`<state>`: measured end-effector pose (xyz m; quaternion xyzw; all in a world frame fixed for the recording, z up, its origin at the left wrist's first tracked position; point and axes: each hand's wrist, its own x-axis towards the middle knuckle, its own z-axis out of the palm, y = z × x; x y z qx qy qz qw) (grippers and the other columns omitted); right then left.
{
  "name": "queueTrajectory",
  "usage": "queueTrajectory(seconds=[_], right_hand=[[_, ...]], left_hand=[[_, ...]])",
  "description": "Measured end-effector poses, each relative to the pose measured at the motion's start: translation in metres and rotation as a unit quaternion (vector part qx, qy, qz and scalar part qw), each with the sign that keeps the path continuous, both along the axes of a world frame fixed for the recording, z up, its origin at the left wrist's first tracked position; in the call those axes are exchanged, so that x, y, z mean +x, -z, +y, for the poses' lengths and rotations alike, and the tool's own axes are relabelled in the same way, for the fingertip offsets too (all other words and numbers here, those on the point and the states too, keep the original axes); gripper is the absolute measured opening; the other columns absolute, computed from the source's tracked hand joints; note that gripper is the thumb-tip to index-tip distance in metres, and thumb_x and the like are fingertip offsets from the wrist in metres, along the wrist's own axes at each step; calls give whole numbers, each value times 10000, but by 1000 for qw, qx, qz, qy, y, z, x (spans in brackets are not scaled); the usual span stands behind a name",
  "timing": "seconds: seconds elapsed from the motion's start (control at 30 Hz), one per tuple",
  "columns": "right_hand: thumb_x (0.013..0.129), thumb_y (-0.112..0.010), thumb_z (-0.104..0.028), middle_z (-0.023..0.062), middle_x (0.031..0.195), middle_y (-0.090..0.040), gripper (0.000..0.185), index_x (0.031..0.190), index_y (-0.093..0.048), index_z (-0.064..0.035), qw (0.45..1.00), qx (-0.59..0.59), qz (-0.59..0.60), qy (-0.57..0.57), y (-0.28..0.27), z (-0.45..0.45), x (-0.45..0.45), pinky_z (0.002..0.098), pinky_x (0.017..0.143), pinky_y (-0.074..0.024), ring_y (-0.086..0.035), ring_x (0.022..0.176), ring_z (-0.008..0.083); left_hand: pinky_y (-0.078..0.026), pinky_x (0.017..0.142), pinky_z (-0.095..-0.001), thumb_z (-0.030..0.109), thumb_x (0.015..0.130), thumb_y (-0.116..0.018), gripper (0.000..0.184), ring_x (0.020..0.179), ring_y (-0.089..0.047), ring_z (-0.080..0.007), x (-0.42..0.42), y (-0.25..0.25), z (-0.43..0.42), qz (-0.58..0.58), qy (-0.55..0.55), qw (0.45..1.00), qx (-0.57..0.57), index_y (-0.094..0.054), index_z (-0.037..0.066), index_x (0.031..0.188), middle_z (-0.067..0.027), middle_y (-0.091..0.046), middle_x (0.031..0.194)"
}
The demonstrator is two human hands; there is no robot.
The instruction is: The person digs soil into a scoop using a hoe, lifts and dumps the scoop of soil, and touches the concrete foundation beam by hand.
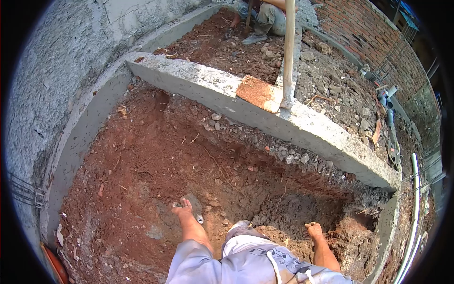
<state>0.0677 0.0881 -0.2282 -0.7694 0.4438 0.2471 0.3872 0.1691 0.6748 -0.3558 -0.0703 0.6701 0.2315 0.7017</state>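
Note:
My left hand (183, 207) is low over the reddish soil with its fingers apart. Just beside it lies a grey, flat object (195, 203) with a round, pale-rimmed end; its kind is unclear, and whether the hand touches it I cannot tell. Over the dug hollow to the right, my right hand (313, 230) has its fingers curled; anything inside them is too small to make out. Ahead, a hoe rests on the concrete beam, its soil-covered blade (257, 93) flat and its wooden handle (289, 47) standing up.
A concrete beam (198, 78) crosses in front of the pit, and a rough wall (61, 71) rises at the left. Beyond the beam another person's leg (267, 21) shows. Rubble (331, 85), white pipes (415, 189) and a brick wall (352, 28) are on the right.

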Motion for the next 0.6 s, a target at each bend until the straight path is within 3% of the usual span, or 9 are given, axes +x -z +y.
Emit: queueTrajectory(seconds=[0.07,0.2,0.33,0.53,0.6], right_hand=[[892,-579,-184,133,697,-654,165,857,-566,-24,1000,12,-13,-26,-11,20,15,373,561,-535,-652,599,244],[890,-583,-189,121,709,-658,172,850,-568,-22,999,4,-24,-49,-17,30,15,373,560,-536,-657,616,240],[890,-583,-189,127,736,-669,181,844,-569,-14,1000,9,-1,-16,-10,10,-3,377,560,-542,-668,644,242],[876,-608,-176,140,724,-666,185,843,-601,7,1000,4,14,7,-1,-25,-45,379,502,-547,-666,585,257],[856,-630,-170,143,694,-665,194,821,-613,20,999,5,-24,21,11,-38,-60,365,471,-543,-663,554,244]], left_hand=[[-533,694,-382,641,839,-336,699,784,-648,-239,-12,8,-10,4,46,999,1,-360,158,1343,-90,-589,1086],[-524,774,-403,690,836,-287,778,832,-649,-249,-19,6,-29,0,113,994,-6,-303,146,1391,-87,-587,1143],[-516,841,-407,614,888,-183,756,876,-657,-248,-24,10,-42,-22,159,987,20,-310,59,1386,-95,-581,1211],[-480,916,-427,521,911,-184,690,972,-643,-250,-40,21,-72,-26,222,974,45,-354,35,1372,-90,-573,1246],[-458,934,-442,447,913,-238,616,960,-643,-270,-62,93,-62,-131,270,952,59,-405,14,1317,-106,-591,1214]])
